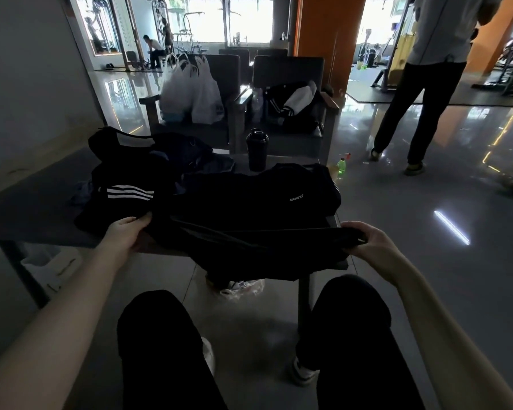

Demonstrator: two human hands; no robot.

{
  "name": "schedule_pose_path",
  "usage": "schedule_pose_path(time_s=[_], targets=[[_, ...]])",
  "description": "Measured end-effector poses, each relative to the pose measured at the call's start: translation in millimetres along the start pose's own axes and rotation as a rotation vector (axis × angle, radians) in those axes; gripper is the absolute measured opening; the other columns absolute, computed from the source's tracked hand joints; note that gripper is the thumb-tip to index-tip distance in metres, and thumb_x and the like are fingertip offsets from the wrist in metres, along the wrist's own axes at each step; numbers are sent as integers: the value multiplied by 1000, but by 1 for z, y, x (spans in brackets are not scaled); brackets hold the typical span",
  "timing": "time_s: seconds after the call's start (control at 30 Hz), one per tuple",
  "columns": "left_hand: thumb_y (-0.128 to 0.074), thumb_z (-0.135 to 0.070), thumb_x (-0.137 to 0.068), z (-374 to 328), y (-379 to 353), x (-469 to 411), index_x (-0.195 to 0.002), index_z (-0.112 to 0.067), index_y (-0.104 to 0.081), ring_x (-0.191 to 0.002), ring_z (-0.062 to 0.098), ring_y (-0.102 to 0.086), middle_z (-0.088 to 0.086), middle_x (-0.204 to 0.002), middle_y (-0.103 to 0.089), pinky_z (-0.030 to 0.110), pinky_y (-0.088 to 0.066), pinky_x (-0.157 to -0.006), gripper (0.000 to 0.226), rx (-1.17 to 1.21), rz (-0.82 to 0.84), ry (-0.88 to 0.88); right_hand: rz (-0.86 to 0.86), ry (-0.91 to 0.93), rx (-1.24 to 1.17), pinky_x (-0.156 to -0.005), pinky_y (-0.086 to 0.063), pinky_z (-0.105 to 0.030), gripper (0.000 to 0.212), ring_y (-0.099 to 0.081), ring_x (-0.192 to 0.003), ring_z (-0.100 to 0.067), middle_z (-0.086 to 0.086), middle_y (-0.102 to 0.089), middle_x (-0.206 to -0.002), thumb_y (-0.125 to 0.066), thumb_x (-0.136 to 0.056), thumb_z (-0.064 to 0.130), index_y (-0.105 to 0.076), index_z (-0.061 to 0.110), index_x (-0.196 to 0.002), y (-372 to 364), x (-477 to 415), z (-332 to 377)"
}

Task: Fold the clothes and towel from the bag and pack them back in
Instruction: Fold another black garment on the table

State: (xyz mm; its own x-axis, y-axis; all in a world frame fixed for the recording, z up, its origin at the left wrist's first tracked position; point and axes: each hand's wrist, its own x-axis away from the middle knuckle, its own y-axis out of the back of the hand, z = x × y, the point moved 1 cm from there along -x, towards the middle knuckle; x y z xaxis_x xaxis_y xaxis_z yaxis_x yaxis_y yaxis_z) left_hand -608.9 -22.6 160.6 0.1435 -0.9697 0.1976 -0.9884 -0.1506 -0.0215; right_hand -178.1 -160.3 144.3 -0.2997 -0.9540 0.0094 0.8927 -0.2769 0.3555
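Observation:
A black garment (249, 250) is stretched across the near edge of the low table (36, 208), part of it hanging over the front. My left hand (128, 232) pinches its left end and my right hand (367, 238) grips its right end. Behind it lies a black sports bag (267, 193) with white "SPORTS" lettering. To the left sits a black garment with three white stripes (125, 187), and behind that a heap of dark blue cloth (190, 158).
A black shaker bottle (257, 150) stands on the table behind the bag. Two dark armchairs hold white plastic bags (190, 90) and a black-and-white jacket (293, 105). A green bottle (341, 167) sits on the floor at right, and a person (421, 93) stands beyond it.

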Motion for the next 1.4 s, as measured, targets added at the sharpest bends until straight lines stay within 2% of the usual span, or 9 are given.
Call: schedule_pose_path(time_s=[0.3,0.4,0.53,0.67,0.87,1.1,1.23,1.33,1.4], targets=[[-52,-18,-97,0,-16,-52,-78,-13,-57,-75,24,-55,3,-77,-54,33,-44,-64,20,-77,-132,-4,-77,0,249,-63,-44,-16,37,-60,-83,-14,-4,-62,-93,-61,-74,-11,-60,11,-104,-4,-52,-3],[-50,-15,-98,2,-27,-73,-112,-5,-60,-85,25,-54,9,-84,-57,30,-43,-73,20,-137,-181,-21,-120,-49,238,-64,-47,-26,28,-60,-76,-17,-5,-63,-86,-55,-78,-6,-62,11,-99,-7,-71,-7],[-52,-22,-97,11,-35,-103,-119,0,-61,-93,29,-56,13,-100,-60,32,-42,-81,32,-236,-188,3,-224,-84,130,-64,-50,-38,24,-58,-65,-20,-8,-65,-71,-52,-80,-1,-68,16,-80,-8,-94,-15],[-50,-23,-97,19,-47,-131,-126,-3,-57,-95,30,-55,18,-114,-62,35,-43,-84,36,-287,-196,31,-293,-131,-35,-56,-45,-17,22,-55,-63,-10,-3,-62,-72,-55,-85,-2,-68,15,-78,-12,-117,-13],[-48,-25,-98,33,-59,-168,-133,-5,-52,-110,37,-55,20,-125,-58,36,-43,-87,41,-362,-213,68,-351,-319,-402,-47,-48,-18,5,-62,-51,-13,-5,-66,-69,-64,-87,12,-67,13,-82,-24,-160,-25],[-45,-31,-99,49,-72,-197,-139,-9,-46,-115,35,-53,16,-131,-54,40,-43,-96,45,-427,-175,52,-448,-338,-244,-42,-37,-19,19,-47,-51,-6,-5,-52,-68,-53,-95,15,-66,3,-90,-39,-204,-59],[-44,-34,-99,50,-84,-215,-142,-11,-42,-119,33,-51,14,-136,-51,38,-39,-103,48,-393,-173,13,-582,-291,-67,-39,-21,-23,37,-28,-42,-3,-1,-32,-56,-51,-96,19,-45,11,-61,-34,-223,-69],[-41,-29,-101,47,-98,-223,-141,-7,-42,-119,34,-50,17,-136,-50,33,-38,-94,45,-473,-149,-11,-553,-318,81,-50,-27,-35,40,-39,-58,-20,-6,-39,-58,-51,-96,26,-45,8,-61,-31,-233,-72],[-41,-30,-101,48,-104,-227,-137,-6,-46,-111,35,-53,18,-130,-54,36,-42,-89,44,-580,-87,13,-453,-389,178,-63,-40,-35,29,-56,-75,-26,-12,-59,-76,-57,-90,30,-60,3,-83,-34,-234,-75]])
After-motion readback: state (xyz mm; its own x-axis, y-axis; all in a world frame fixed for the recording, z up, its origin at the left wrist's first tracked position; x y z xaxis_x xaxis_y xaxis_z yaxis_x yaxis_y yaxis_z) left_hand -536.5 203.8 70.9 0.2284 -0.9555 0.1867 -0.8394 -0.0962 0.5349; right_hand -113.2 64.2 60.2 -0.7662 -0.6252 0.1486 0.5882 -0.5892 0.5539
